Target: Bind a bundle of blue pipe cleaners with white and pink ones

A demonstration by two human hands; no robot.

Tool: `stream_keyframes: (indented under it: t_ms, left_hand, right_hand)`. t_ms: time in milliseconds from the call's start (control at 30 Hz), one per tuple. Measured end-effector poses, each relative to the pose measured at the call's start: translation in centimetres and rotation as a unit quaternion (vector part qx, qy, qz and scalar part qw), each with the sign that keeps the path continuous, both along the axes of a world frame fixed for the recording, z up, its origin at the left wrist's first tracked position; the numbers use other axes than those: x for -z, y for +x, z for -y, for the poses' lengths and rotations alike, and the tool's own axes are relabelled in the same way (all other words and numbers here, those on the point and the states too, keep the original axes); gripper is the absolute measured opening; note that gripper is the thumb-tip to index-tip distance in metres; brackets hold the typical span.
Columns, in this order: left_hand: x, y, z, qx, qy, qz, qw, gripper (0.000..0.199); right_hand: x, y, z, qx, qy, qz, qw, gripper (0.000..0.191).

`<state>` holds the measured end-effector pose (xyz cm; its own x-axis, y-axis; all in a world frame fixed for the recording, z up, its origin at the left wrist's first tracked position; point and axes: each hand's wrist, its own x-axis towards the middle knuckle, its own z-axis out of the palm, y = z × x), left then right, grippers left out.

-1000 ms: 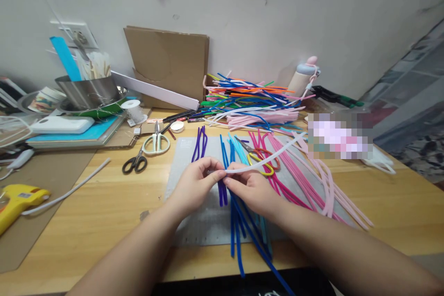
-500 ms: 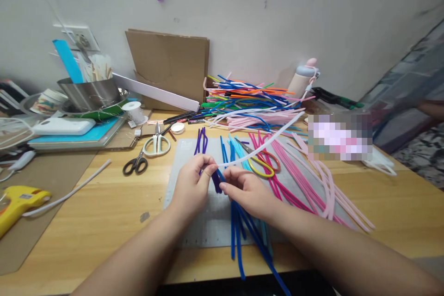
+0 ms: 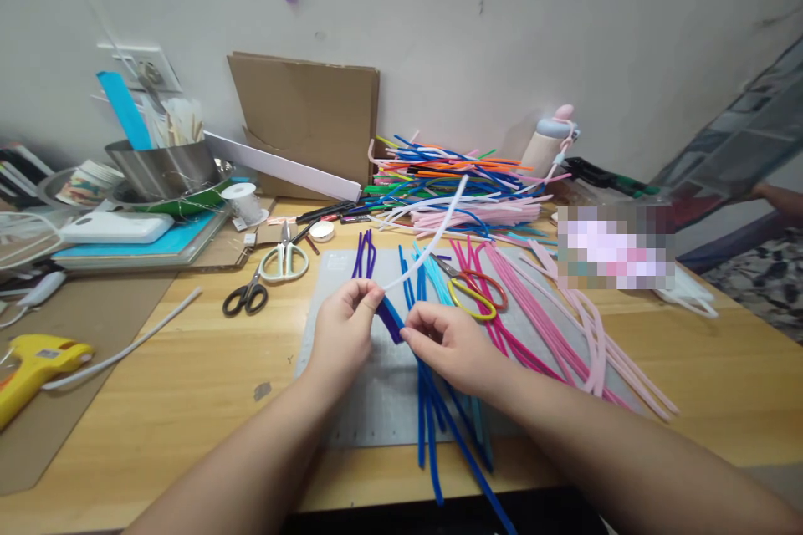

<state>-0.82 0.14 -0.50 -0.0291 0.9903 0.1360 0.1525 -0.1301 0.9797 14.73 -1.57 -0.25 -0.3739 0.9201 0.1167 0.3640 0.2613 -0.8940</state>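
My left hand pinches one end of a white pipe cleaner, which curves up and away to the right. A short band of purple and blue pipe cleaners stretches from its fingertips to my right hand, whose thumb and finger close on the lower end. Purple pipe cleaners stick out beyond my left hand. Long blue pipe cleaners run under my right hand and past the table's front edge. How the strands join inside the fingers is hidden.
Under the hands is a grey cutting mat. Pink pipe cleaners and yellow-and-red-handled scissors lie right. White-handled scissors, black-handled scissors and a yellow glue gun lie left. A multicoloured pipe-cleaner pile sits behind.
The white pipe cleaner's free end has swung left and up. My left hand has shifted slightly left, and more of the purple-and-blue band shows between the hands.
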Motion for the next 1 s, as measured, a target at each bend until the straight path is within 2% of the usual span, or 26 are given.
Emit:
stream_keyframes:
  t_ms: [133,200,300,433,567,633,733,867,1000]
  left_hand:
    - [0.2,0.1,-0.4,-0.011,-0.060,0.072,0.996,0.019]
    - [0.2,0.2,-0.4,-0.009,-0.085,0.101,0.991,0.019]
    - [0.2,0.1,-0.4,-0.004,-0.093,0.108,0.990,0.018]
    - [0.2,-0.1,-0.4,0.007,-0.066,0.070,0.995,0.017]
    - [0.1,0.1,-0.1,0.047,-0.068,0.045,0.996,0.020]
    - [0.0,0.4,0.1,0.083,-0.089,0.041,0.992,0.020]
    - [-0.1,0.9,0.4,0.124,-0.116,0.080,0.982,0.021]
    - [-0.1,1.1,0.4,0.127,-0.152,0.187,0.962,0.026]
    - [0.1,0.9,0.4,0.161,-0.175,0.187,0.953,0.026]
  right_hand:
    - [0.3,0.1,-0.7,-0.021,-0.120,-0.072,0.990,0.020]
    - [0.4,0.2,-0.9,-0.035,-0.150,-0.095,0.984,0.021]
    - [0.3,0.1,-0.9,-0.041,-0.155,-0.101,0.982,0.021]
    - [0.3,-0.1,-0.5,-0.054,-0.166,-0.088,0.981,0.022]
    - [0.6,-0.2,-0.6,0.012,-0.125,-0.172,0.977,0.022]
    - [0.6,-0.1,-0.8,0.029,-0.130,-0.212,0.968,0.025]
    - [0.5,0.0,-1.0,0.034,-0.142,-0.236,0.961,0.024]
    - [0.4,0.2,-1.1,0.087,-0.157,-0.278,0.944,0.026]
    - [0.3,0.2,-1.0,0.099,-0.164,-0.299,0.935,0.025]
